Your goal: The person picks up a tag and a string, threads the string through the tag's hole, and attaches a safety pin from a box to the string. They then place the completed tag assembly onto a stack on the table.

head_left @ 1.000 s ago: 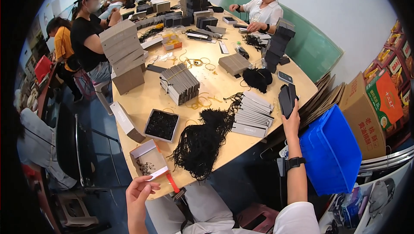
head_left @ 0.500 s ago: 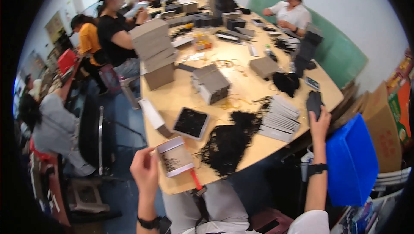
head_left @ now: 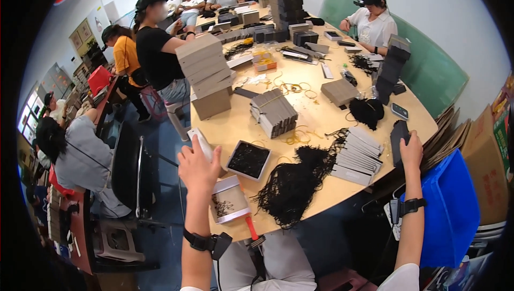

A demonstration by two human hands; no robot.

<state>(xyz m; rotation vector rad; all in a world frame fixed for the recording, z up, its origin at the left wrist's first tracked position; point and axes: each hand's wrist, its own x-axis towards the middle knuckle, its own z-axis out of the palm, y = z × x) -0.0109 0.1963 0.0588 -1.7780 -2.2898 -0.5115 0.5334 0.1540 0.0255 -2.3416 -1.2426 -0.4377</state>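
Note:
My left hand (head_left: 201,166) is over the near end of a narrow pale box (head_left: 202,145) at the table's left edge. Its thumb and fingers are apart around the box, and part of the box is hidden beneath it. My right hand (head_left: 411,150) grips a flat black block (head_left: 397,140) at the right edge. Between them lie a tray of small black pieces (head_left: 249,159), a tangled heap of black cords (head_left: 292,186) and a fanned row of grey cards (head_left: 357,158). Nearest me is an open box with small dark bits (head_left: 231,200), next to a red-handled tool (head_left: 251,228).
Tall grey box stacks (head_left: 206,71) and a banded grey bundle (head_left: 273,113) stand farther back. A phone-like device (head_left: 399,110) lies near the right edge. A blue bin (head_left: 450,210) stands beside my right arm. Several people work around the table, one in black (head_left: 158,44) at left.
My left hand has moved from beside the open box up and away from me to the narrow pale box. My right hand keeps hold of the black block. The whole view has shifted slightly.

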